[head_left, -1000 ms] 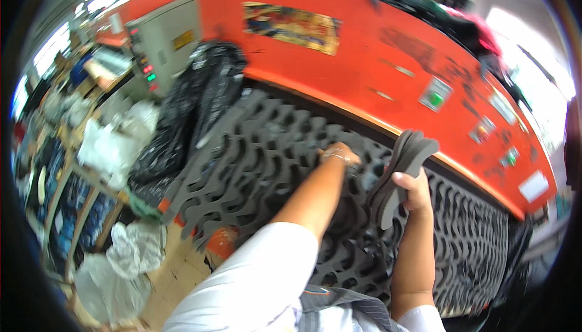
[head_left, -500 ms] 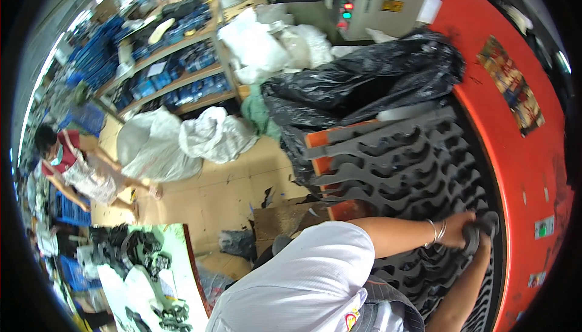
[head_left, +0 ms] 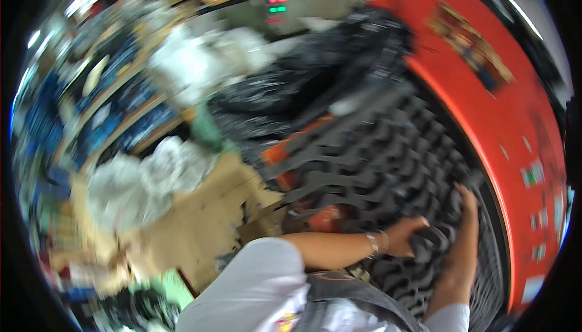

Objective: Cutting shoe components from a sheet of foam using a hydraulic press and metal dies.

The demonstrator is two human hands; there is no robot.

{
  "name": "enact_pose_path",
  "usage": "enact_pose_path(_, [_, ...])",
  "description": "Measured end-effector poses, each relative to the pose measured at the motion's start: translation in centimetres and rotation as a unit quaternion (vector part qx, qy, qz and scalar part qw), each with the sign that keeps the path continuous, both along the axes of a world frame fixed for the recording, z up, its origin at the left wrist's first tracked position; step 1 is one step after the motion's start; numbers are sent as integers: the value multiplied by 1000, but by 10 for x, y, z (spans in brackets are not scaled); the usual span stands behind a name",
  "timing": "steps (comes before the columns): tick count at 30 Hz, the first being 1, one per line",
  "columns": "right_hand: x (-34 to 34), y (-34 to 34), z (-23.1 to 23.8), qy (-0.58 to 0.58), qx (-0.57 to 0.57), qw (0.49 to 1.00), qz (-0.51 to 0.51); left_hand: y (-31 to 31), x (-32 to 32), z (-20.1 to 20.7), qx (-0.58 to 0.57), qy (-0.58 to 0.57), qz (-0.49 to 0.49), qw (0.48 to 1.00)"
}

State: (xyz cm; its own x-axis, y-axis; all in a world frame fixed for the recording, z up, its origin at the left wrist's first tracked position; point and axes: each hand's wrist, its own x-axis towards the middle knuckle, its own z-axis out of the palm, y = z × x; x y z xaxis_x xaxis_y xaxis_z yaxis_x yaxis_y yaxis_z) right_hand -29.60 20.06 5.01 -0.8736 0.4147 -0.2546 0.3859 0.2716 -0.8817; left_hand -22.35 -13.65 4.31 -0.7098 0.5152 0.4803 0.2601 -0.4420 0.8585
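A large dark grey cut-out sheet, probably foam, lies along the red machine with rows of wavy openings in it. Over its near right part, my left hand, with bangles at the wrist, is closed round a few curved dark grey pieces. Farther up and to the right, my right hand reaches to the sheet's right edge beside the machine. Its fingertips are at a dark piece, but blur hides whether they grip it.
A red machine panel borders the sheet on the right. Black plastic sheeting bunches at its far end. White sacks and shelves with blue items stand at the back left. Translucent bags rest on the tan floor.
My hands, together on the dark pieces before, are now apart. The left has drawn back nearer with pieces in it; the right reaches farther up along the sheet's edge. The view has swung right.
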Motion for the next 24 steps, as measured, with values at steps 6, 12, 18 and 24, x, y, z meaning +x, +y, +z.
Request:
enact_pose_path(6, [69, -117, 61, 201, -66, 956, -202, -15, -6, -19, -14, -265, -187, 946])
enact_pose_path(12, [276, -128, 46, 280, -205, 897, -275, -6, 1, -7, -60, -189, -108, 974])
enact_pose_path(18, [531, -138, 48, 389, -68, 801, -451, -2, 26, 66, -141, 116, 143, 973])
enact_pose_path(24, [666, -154, 45, 414, 80, 694, -584, 115, 166, 149, -141, 388, 147, 899])
